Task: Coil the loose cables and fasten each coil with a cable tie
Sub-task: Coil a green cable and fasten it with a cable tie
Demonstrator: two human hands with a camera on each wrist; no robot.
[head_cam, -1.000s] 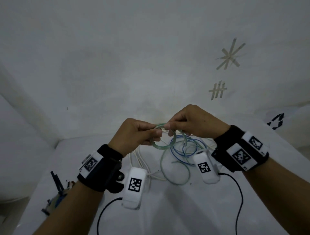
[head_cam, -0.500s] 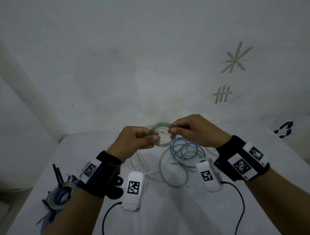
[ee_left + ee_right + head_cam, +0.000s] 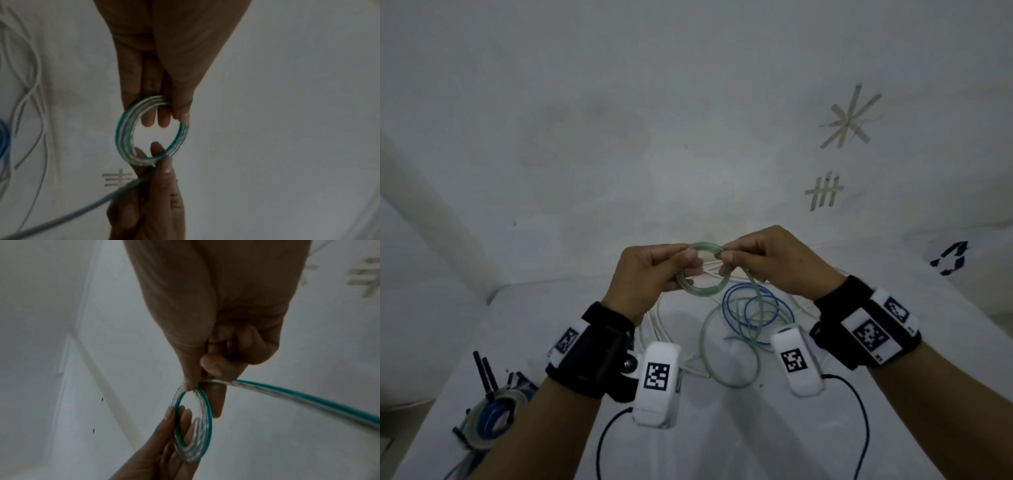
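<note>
A small ring of clear-green cable (image 3: 703, 291) is held up between both hands over the white table. My left hand (image 3: 688, 265) pinches the ring's left side with thumb over fingers; the left wrist view shows the coil (image 3: 123, 134) under that thumb (image 3: 180, 112). On the ring's top right, my right hand (image 3: 724, 255) pinches the cable, and the right wrist view shows its loose tail (image 3: 308, 399) running off from there. That tail (image 3: 726, 359) drops to a wide loop on the table. Loose blue cable (image 3: 753, 308) and white cable (image 3: 654, 329) lie below.
Several tied coils with black cable ties (image 3: 489, 414) lie at the table's front left edge. A wall with tape marks (image 3: 825, 192) stands close behind the table. A white bag with a recycling symbol (image 3: 948, 257) sits at the right.
The ring has been raised and turned more face-on between the hands, and the right hand has shifted its pinch on the cable. The tied coils at the lower left came into view.
</note>
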